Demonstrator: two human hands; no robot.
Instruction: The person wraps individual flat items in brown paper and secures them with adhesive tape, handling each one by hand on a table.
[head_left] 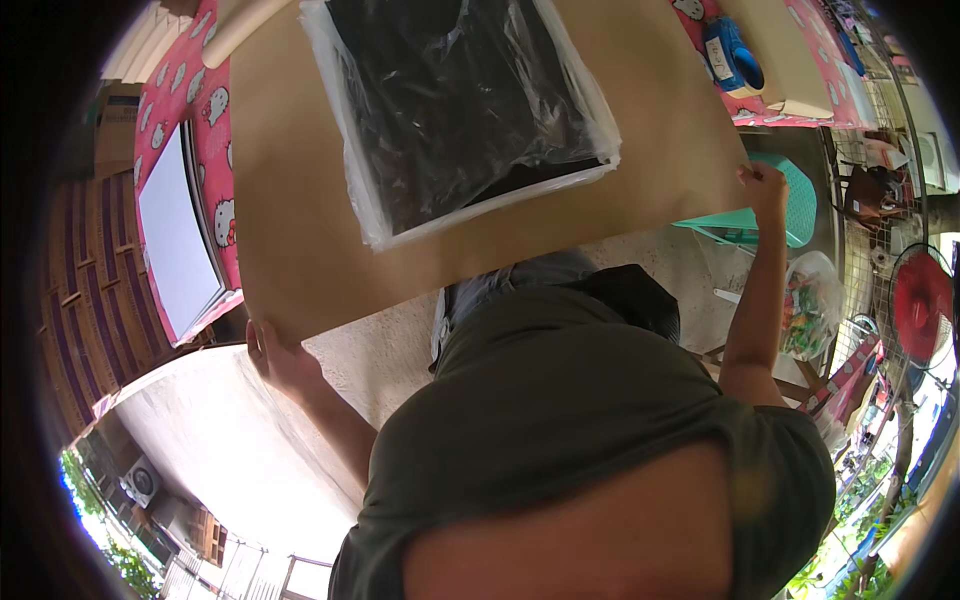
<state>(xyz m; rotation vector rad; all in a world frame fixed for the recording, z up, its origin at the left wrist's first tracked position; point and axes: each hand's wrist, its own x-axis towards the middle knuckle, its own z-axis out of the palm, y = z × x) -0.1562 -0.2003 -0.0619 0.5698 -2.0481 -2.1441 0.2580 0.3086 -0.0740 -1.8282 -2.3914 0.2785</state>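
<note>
Lying flat on a wide brown sheet [680,130], in the upper middle of the view: a dark rectangular package [450,110], loosely covered in clear plastic film [592,125], wrinkled and shiny, gathered paler along the edges. Set at a slight slant, with bare brown margins to the left, right and near side; far end cut off by the top of the view. Judging progress from this: film already over the package, sheet already spread out, package already resting on top. Not yet folded over on any visible side, with no tape to be made out on the brown; seemingly at an early stage, with the open margins all left unworked. Reaching past the tabletop [212,150] on the near side, out above the floor [385,375]. At the near right corner, right hand [766,188], with grip closed in a pinch on the sheet; at the near left corner, left hand [280,365], with fingers touching the edge but partly hidden, so cannot tell how far closed. Farther out, on the pink patterned cloth: flat white boards [180,240] to the left, a blue tape dispenser or similar [733,58] to the upper right. Beyond, to the right: green plastic stool [797,200], clear bag [808,305] of colourful bits, red fan [922,305].
</note>
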